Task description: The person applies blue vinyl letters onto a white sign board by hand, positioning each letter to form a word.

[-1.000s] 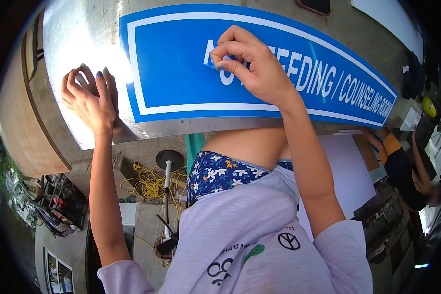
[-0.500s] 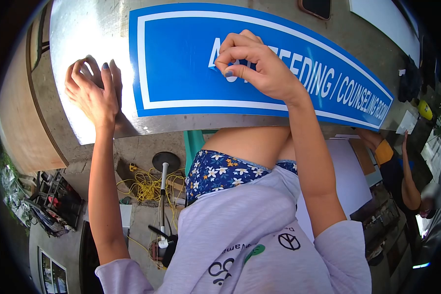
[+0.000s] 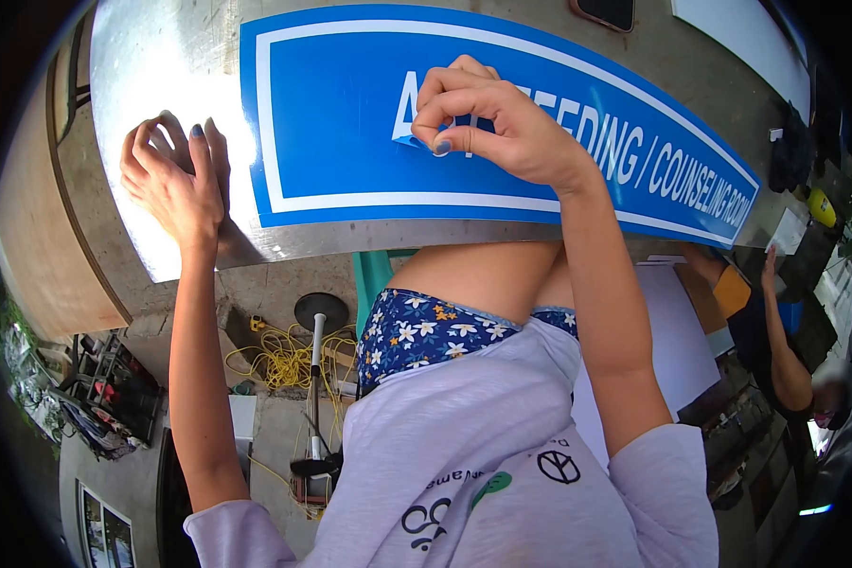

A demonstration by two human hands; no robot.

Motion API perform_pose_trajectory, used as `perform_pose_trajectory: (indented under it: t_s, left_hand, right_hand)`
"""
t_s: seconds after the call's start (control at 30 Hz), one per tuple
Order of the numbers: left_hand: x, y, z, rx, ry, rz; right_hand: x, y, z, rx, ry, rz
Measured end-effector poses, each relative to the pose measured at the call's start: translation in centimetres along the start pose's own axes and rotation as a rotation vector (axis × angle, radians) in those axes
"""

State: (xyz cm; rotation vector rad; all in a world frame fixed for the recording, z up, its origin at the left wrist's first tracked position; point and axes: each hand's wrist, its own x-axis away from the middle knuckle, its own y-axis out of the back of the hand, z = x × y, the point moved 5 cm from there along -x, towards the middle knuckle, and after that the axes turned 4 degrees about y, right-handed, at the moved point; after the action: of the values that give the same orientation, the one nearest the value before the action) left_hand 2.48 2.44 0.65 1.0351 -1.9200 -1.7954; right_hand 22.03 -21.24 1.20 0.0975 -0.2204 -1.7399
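A blue sign sticker (image 3: 331, 142) with a white border and white lettering lies on a shiny metal sheet (image 3: 123, 57). My right hand (image 3: 502, 123) is over the first letters, thumb and forefinger closed in a pinch. Between them is the lifted edge of a thin bluish film (image 3: 407, 141) at the foot of the letter A; the fingers partly cover it. Left of the sticker, my left hand (image 3: 175, 180) rests on or just above the bare metal, palm turned inward and fingers loosely bent and apart, with nothing in it.
A phone (image 3: 608, 11) lies beyond the sticker's far edge. Below are a coiled yellow cord (image 3: 289, 360), a stand with a round black base (image 3: 320, 310) and a green seat (image 3: 373, 284). Another person's arm (image 3: 784, 341) is at the right, near a yellow item (image 3: 821, 206).
The sticker and metal sheet sit slightly further left in view. More of the letter A shows beside my right hand, and the film's edge is lower. The other person's arm has shifted.
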Motion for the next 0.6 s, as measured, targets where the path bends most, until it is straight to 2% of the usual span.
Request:
perform_pose_trajectory:
  t_s: [0.47,0.57,0.6]
  left_hand:
    - [0.01,-0.04,-0.01,-0.008,0.002,0.004]
    - [0.01,0.0,-0.08,-0.005,0.002,0.001]
    - [0.03,-0.01,-0.05,-0.008,0.005,0.004]
  right_hand:
    - [0.06,0.48,0.01,-0.086,0.036,-0.013]
    - [0.26,0.64,-0.38,-0.149,0.019,-0.024]
    - [0.37,0.74,-0.72,-0.305,0.0,-0.072]
